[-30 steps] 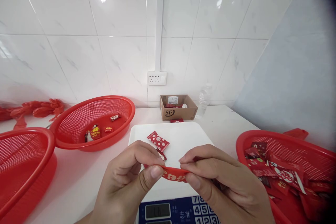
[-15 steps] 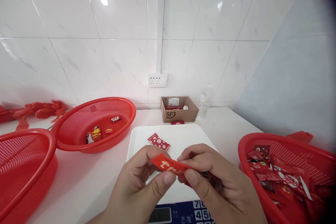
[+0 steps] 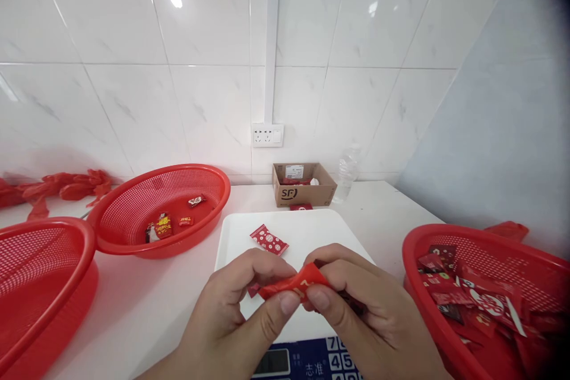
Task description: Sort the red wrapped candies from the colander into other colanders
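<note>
A small orange-red candy packet [image 3: 307, 279] with pale lettering is pinched between the thumbs and fingers of both hands. My left hand [image 3: 240, 309] grips its left end, my right hand [image 3: 374, 309] its right end. Darker wrappers [image 3: 354, 301] show partly under my right fingers; most of them is hidden. Both hands hover over a white weighing scale [image 3: 307, 222] with a blue keypad panel [image 3: 303, 362]. On its platform lies a red packet with white round marks [image 3: 269, 240], just beyond my left fingers. Another bit of dark red wrapper [image 3: 253, 290] peeks out behind my left hand.
At right stands a red basket [image 3: 414, 243] holding many wrapped sweets. Two red baskets stand at left; the farther one [image 3: 222, 190] contains several sweets. By the wall are a cardboard box [image 3: 307, 194], a clear bottle [image 3: 347, 172] and red plastic bags [image 3: 66, 184].
The packet between my hands has turned and folded, its right end now pointing up. My fingers have shifted slightly on it. The baskets, scale and box stay put.
</note>
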Demonstrator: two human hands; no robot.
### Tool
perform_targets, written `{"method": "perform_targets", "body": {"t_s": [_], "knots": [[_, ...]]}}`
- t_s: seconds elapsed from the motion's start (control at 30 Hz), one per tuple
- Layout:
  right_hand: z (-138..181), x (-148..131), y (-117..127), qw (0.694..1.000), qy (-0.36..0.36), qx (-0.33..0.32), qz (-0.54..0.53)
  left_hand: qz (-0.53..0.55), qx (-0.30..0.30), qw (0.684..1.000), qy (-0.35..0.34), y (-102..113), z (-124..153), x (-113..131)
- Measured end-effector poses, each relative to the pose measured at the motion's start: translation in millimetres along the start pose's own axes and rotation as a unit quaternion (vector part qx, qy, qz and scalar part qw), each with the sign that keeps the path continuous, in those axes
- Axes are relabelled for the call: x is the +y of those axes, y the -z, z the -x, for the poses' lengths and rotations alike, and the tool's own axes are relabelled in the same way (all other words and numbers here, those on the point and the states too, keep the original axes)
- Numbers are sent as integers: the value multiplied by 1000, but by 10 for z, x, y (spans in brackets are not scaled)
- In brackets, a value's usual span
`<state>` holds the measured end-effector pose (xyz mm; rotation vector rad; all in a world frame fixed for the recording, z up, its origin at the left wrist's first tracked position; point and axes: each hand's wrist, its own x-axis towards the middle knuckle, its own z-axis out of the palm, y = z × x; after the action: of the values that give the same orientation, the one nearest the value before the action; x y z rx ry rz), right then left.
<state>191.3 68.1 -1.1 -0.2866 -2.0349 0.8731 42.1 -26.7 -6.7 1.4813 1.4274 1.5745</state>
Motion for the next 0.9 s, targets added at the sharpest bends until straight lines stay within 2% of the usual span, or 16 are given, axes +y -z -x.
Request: {"method": "perform_targets", "body": {"t_s": [0.17,0.37,0.47,0.7,0.9], "knots": [[38,-22,17,1000,-18,7,-19,-24,-49,998,-26,20,-43,-2],[-26,-33,53,990,-19,-66,-121,-62,-115,989,-64,51,-48,121],[-48,-61,59,992,-18,-69,-103,-68,-136,986,-70,40,-51,146],[-20,-88,42,999,40,-22,-18,-99,-107,983,-108,40,-40,118],[0,-77,21,997,76,12,5,-119,-96,978,-145,52,-22,89]]}}
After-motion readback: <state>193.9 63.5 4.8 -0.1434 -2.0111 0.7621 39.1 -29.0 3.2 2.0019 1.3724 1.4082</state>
